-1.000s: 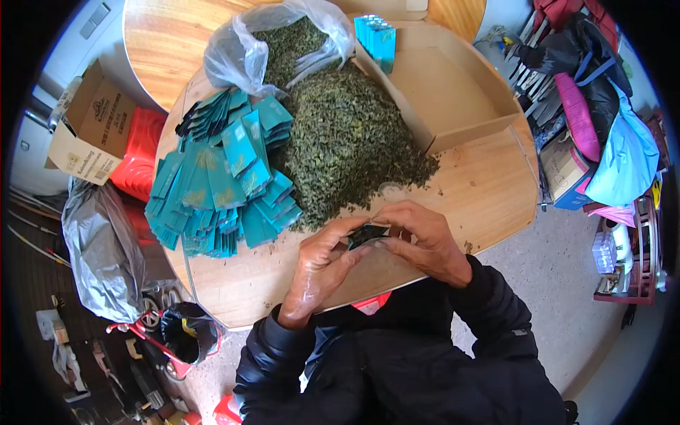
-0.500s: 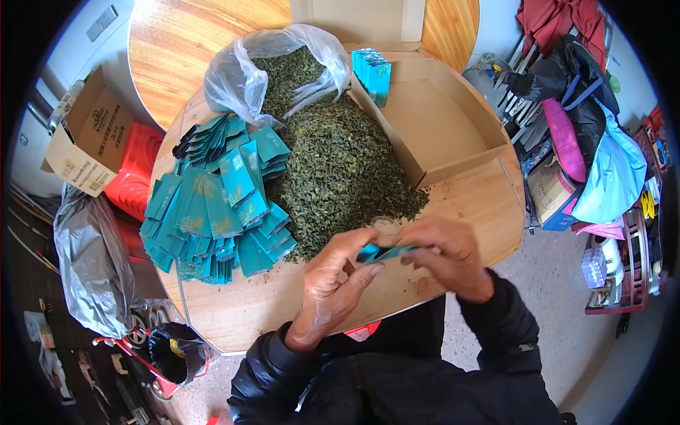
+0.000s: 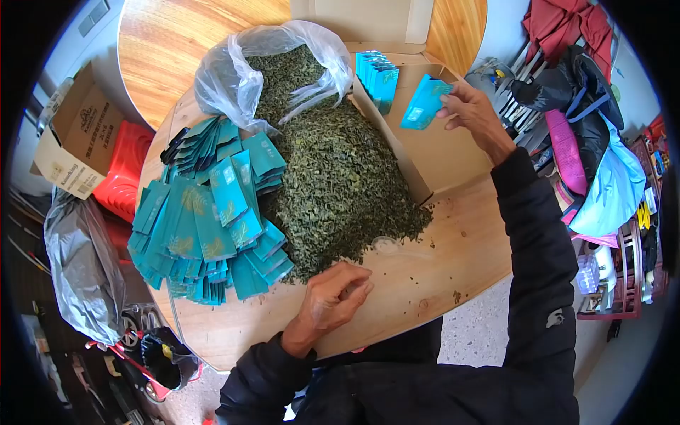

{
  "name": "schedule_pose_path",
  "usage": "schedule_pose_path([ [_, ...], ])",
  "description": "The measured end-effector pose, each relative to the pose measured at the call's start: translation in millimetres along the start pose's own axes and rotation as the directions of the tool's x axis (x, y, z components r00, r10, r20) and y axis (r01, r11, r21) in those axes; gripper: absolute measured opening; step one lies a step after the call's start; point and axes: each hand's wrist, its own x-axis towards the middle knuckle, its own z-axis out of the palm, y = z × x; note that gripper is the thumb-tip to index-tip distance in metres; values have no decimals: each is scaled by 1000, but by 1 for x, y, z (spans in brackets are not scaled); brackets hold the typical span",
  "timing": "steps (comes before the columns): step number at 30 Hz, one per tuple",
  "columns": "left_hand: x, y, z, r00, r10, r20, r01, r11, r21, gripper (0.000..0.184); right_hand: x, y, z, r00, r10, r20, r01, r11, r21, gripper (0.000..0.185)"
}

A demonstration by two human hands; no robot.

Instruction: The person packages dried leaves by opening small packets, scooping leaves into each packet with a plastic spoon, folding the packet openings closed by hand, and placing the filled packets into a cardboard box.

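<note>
A teal foil tea packet (image 3: 423, 105) with a gold leaf print is pinched in my right hand (image 3: 476, 119), above the open cardboard box (image 3: 453, 157). A row of similar filled-looking packets (image 3: 377, 79) stands upright in the box's far left corner. My left hand (image 3: 331, 301) rests at the near side of the table with its fingers curled, and nothing shows in them. Just beyond it lies a large heap of dried tea leaves (image 3: 340, 188). A small clear scoop (image 3: 386, 245) sits at the heap's near right edge.
Many flat teal packets (image 3: 195, 223) lie piled left of the leaves. A clear plastic bag (image 3: 225, 79) with more leaves opens onto the heap. Red stools (image 3: 126, 170) and a carton (image 3: 78, 138) stand left of the wooden table (image 3: 467, 248); bags and folded items crowd the right.
My right hand has carried the packet from between both hands up and right, over the box. My left hand has let go of it and moved slightly down.
</note>
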Motion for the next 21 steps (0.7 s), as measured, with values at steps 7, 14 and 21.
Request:
schedule_pose_path([
  [7, 4, 1, -7, 999, -49, 16, 50, 998, -34, 20, 58, 31, 29, 992, 83, 90, -79, 996, -44, 18],
  [14, 4, -6, -7, 1000, 14, 26, -14, 1000, 5, 27, 79, 40, 45, 992, 81, 99, -74, 994, -78, 19],
  [21, 7, -4, -7, 998, 61, 20, -63, 991, 116, 27, 72, 40, 55, 996, 67, 56, -58, 987, -151, 30],
])
